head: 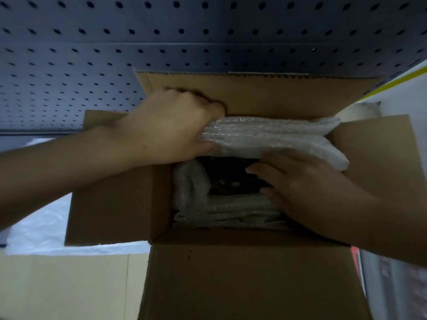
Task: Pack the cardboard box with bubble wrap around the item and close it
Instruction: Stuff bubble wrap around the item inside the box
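Near flap: the cardboard box (242, 278) sits open on the pale counter (69, 287), all four flaps out, the nearest one spread toward the camera.
Inside the box: bubble wrap (231, 210) already lines the near and left walls, and a dark item (227, 179) sits low in the middle, too shadowed to name.
Right hand (307, 190): reaches in from the right, its fingers only loosely bent, resting by the item and under the roll's near edge, gripping nothing that I can see.
Left hand (171, 125): its fingers are curled round the left end of a folded roll of wrap (272, 137) at the far side.
Step in hand: padding the far side and top, I'd say.
Next move: push that roll down snug over the item, then fold the flaps shut.
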Motion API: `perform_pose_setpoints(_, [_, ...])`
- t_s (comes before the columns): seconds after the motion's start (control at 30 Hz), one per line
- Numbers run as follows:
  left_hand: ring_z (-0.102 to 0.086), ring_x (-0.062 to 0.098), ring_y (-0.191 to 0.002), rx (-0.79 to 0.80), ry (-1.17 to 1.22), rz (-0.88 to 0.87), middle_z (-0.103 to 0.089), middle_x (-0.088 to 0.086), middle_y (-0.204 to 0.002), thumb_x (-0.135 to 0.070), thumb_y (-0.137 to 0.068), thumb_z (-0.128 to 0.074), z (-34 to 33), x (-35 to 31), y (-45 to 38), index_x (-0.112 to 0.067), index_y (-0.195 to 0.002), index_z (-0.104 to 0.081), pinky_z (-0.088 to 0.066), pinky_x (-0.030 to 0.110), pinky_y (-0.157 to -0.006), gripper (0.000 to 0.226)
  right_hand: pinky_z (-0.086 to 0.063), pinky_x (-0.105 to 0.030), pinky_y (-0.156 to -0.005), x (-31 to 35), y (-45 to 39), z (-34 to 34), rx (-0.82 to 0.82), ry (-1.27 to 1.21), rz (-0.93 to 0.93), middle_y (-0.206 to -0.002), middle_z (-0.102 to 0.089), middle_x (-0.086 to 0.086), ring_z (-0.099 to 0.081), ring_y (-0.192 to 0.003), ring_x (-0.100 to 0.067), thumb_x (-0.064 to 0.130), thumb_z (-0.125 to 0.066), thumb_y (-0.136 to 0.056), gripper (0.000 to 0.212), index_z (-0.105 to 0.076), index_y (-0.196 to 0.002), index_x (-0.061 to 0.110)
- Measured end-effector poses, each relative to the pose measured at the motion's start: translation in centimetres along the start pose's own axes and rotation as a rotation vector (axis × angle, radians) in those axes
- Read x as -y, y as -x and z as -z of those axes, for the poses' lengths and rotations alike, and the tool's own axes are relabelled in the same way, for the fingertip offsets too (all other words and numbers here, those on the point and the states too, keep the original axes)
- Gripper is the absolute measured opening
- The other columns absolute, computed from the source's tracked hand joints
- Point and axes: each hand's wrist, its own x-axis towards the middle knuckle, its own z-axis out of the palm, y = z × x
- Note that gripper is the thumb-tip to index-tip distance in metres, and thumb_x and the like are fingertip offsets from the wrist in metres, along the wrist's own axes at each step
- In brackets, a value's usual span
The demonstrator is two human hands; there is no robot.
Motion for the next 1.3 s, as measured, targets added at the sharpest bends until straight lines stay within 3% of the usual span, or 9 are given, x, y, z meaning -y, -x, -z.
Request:
perform_pose_setpoints(0.07, [-0.065, 0.023, -0.087, 0.002, 0.006, -0.009, -0.068, 0.001, -0.100, -0.052, -0.081, -0.056, 0.0, 0.1, -0.1, -0.023, -0.117, -0.057, -0.048, 0.032, -0.066, 0.045, -0.057, -0.036, -0.076, -0.2, 0.0, -2.2, 0.275, 0.111, -0.086, -0.120, -0.060, -0.013, -0.063, -0.099, -0.027, 0.019, -0.065, -0.087, 0.061, -0.039, -0.141, 0.008])
perform_pose_setpoints(0.13, [-0.065, 0.023, -0.089, 0.024, 0.008, -0.005, -0.068, 0.001, -0.102, -0.052, -0.082, -0.056, 0.0, 0.1, -0.2, -0.024, -0.119, -0.055, -0.051, 0.035, -0.069, 0.046, -0.051, -0.032, -0.085, -0.1, -0.1, -3.6, 0.337, 0.060, -0.214, -0.131, -0.051, -0.012, -0.058, -0.110, -0.025, 0.019, -0.046, -0.098, 0.059, -0.017, -0.148, 0.006])
perform_pose_setpoints(0.37, [-0.066, 0.025, -0.080, -0.031, 0.023, -0.027, -0.070, 0.003, -0.093, -0.050, -0.082, -0.060, -0.6, 0.4, -0.2, -0.022, -0.113, -0.059, -0.054, 0.038, -0.064, 0.042, -0.048, -0.031, -0.097, -1.4, -1.9, -6.0, 0.374, 0.029, -0.335, -0.125, -0.059, -0.005, -0.060, -0.110, -0.020, 0.025, -0.045, -0.098, 0.036, -0.046, -0.131, 0.012])
perform_pose_setpoints(0.57, [-0.067, 0.028, -0.076, -0.077, 0.019, -0.018, -0.072, 0.006, -0.088, -0.040, -0.080, -0.065, -1.0, 0.1, 0.0, -0.020, -0.115, -0.061, -0.049, 0.031, -0.059, 0.040, -0.025, -0.032, -0.114, -2.7, -2.1, -6.3, 0.360, -0.105, -0.286, -0.152, -0.032, -0.006, -0.033, -0.139, -0.022, 0.025, -0.046, -0.098, 0.060, -0.017, -0.150, 0.018])
perform_pose_setpoints(0.77, [-0.066, 0.027, -0.071, -0.065, -0.032, 0.053, -0.071, 0.005, -0.083, -0.033, -0.080, -0.068, -1.9, -0.1, -0.1, -0.020, -0.112, -0.063, -0.034, 0.025, -0.055, 0.035, -0.038, -0.031, -0.108, -3.5, -1.7, -6.1, 0.365, -0.127, -0.142, -0.143, -0.042, -0.001, -0.044, -0.130, -0.020, 0.031, -0.056, -0.092, 0.052, -0.035, -0.139, 0.022])
perform_pose_setpoints(1.0, [-0.063, 0.028, -0.057, -0.025, -0.069, 0.084, -0.067, 0.008, -0.069, -0.022, -0.077, -0.069, -3.4, -1.0, -0.2, -0.014, -0.096, -0.068, -0.029, 0.023, -0.049, 0.020, -0.034, -0.030, -0.110, -4.4, -1.0, -6.5, 0.388, -0.036, -0.054, -0.145, -0.041, -0.001, -0.043, -0.130, -0.018, 0.040, -0.050, -0.094, 0.056, -0.028, -0.143, 0.022])
perform_pose_setpoints(1.1, [-0.061, 0.027, -0.055, -0.016, -0.062, 0.100, -0.066, 0.008, -0.066, -0.018, -0.080, -0.067, -3.7, -0.9, -0.3, -0.012, -0.091, -0.068, -0.031, 0.023, -0.048, 0.013, -0.045, -0.036, -0.101, -3.4, -0.1, -5.9, 0.421, 0.049, -0.108, -0.136, -0.050, -0.007, -0.054, -0.119, -0.022, 0.030, -0.046, -0.097, 0.050, -0.029, -0.143, 0.016])
perform_pose_setpoints(1.2, [-0.061, 0.026, -0.051, -0.021, -0.067, 0.089, -0.066, 0.007, -0.064, -0.018, -0.077, -0.071, -3.6, -1.1, 0.0, -0.013, -0.087, -0.069, -0.029, 0.022, -0.048, 0.011, -0.057, -0.039, -0.070, -2.2, 1.1, -2.8, 0.108, 0.139, 0.039, -0.103, -0.069, -0.011, -0.067, -0.087, -0.026, 0.021, -0.062, -0.086, 0.033, -0.059, -0.117, 0.010])
perform_pose_setpoints(1.3, [-0.065, 0.028, -0.067, 0.011, -0.032, 0.090, -0.069, 0.008, -0.082, -0.021, -0.084, -0.065, -3.3, -1.3, 0.2, -0.014, -0.100, -0.068, -0.036, 0.027, -0.051, 0.017, -0.049, -0.040, -0.073, -3.0, 0.9, 0.4, -0.300, 0.146, 0.077, -0.109, -0.064, -0.017, -0.056, -0.094, -0.033, 0.018, -0.069, -0.081, 0.039, -0.062, -0.117, 0.004])
